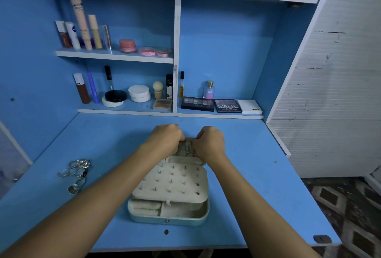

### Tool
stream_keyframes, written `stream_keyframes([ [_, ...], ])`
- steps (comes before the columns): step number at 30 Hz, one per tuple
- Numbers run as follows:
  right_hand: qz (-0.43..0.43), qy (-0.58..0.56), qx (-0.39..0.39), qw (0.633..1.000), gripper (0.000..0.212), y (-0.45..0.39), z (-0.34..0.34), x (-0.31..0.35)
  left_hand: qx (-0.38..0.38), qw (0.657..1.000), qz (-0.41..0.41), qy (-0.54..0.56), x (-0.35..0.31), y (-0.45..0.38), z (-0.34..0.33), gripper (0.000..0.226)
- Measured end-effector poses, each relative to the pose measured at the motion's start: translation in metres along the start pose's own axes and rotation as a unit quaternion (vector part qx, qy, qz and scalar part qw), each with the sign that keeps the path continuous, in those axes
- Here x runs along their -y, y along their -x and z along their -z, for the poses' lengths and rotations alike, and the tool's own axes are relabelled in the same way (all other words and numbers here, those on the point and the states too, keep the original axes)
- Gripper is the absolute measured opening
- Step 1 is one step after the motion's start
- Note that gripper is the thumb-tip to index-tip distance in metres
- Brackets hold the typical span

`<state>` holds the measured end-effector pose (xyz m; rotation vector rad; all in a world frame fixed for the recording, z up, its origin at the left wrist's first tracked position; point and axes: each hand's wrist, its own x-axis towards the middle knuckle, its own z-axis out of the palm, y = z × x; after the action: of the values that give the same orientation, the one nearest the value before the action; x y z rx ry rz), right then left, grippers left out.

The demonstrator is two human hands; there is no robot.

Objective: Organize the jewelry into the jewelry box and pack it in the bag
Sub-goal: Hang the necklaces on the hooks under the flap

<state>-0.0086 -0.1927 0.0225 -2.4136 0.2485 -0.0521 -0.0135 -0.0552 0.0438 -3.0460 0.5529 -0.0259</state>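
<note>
Now both hands [186, 142] at jewelry box [169, 214] lid.

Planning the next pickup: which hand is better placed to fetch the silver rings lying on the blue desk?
Left. The silver rings lie left of the open cream jewelry box, on the left hand's side; the right hand would have to cross over the box. Both hands are busy at the lid.

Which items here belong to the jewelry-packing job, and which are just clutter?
Job:
- jewelry box, open on the desk
- chain at the box lid, both hands working on it: left hand, right hand
- rings, heaped left of the box

Lying about:
- eyeshadow palettes
- perfume bottle
- tubes and compacts on the shelves
</note>
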Motion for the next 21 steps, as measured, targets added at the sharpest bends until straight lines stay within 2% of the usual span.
stream_keyframes([
  [12, -0.012, 0.021, 0.034, 0.999, 0.009, 0.001, 0.005, 0.006, 0.048, 0.994, 0.040, 0.085, 0.000, -0.007, 0.001, 0.039],
  [15, -0.022, 0.020, 0.060, 0.998, 0.020, 0.003, 0.007, 0.005, 0.069, 0.991, 0.041, 0.108, 0.001, -0.007, 0.003, 0.037],
  [21, -0.009, 0.029, 0.077, 0.997, 0.020, 0.010, 0.014, 0.009, 0.108, 0.982, 0.042, 0.151, 0.004, -0.003, 0.008, 0.032],
])
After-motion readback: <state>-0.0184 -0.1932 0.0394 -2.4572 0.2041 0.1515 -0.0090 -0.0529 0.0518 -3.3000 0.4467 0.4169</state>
